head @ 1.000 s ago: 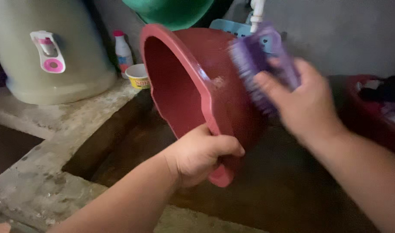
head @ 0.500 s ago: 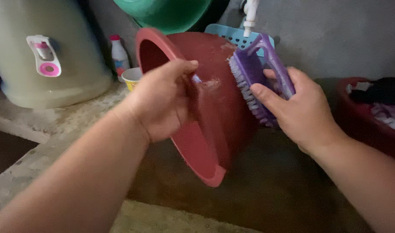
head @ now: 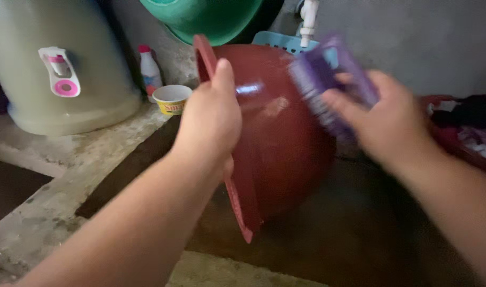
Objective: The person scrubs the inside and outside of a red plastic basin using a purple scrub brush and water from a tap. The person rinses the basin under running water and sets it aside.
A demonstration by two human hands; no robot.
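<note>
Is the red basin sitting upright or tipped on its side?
Tipped: the red basin stands on edge, its rim gripped by the left hand.

Household wash area, likely a laundry or scullery corner of a home. Rough concrete ledge point(head: 67, 175) with worn, stained edges runs round a dark sunken basin point(head: 328, 239). Bare grey cement wall point(head: 413, 42) behind. White plastic tap pipe point(head: 309, 21) comes down the wall. Large pale green water container point(head: 52, 69) with a pink-and-white spigot point(head: 60, 72) stands on the ledge, beside a small plastic bottle point(head: 149, 72) and a yellow cup point(head: 172, 99). Green basin point(head: 211, 18) hangs above; a tub of clothes point(head: 469, 130) sits at right.
</note>
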